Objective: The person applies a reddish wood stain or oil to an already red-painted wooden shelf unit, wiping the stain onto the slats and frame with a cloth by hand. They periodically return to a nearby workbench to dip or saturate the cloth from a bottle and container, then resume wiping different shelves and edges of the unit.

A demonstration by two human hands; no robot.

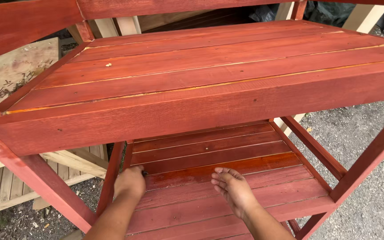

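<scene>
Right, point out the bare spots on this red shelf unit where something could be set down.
The top shelf is bare from rail to rail, apart from one small chip near its back left. On the lower shelf the back slats are free. Its front is crowded: the left hand holds a small dark thing at the left edge and the right hand rests mid-slat.

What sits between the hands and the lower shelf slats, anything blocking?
Nothing visible. The left hand is already on the lower shelf near its left edge, with a small dark object at its fingers. The right hand hovers open just above the slats. The top shelf overhangs above but doesn't block them.
</scene>
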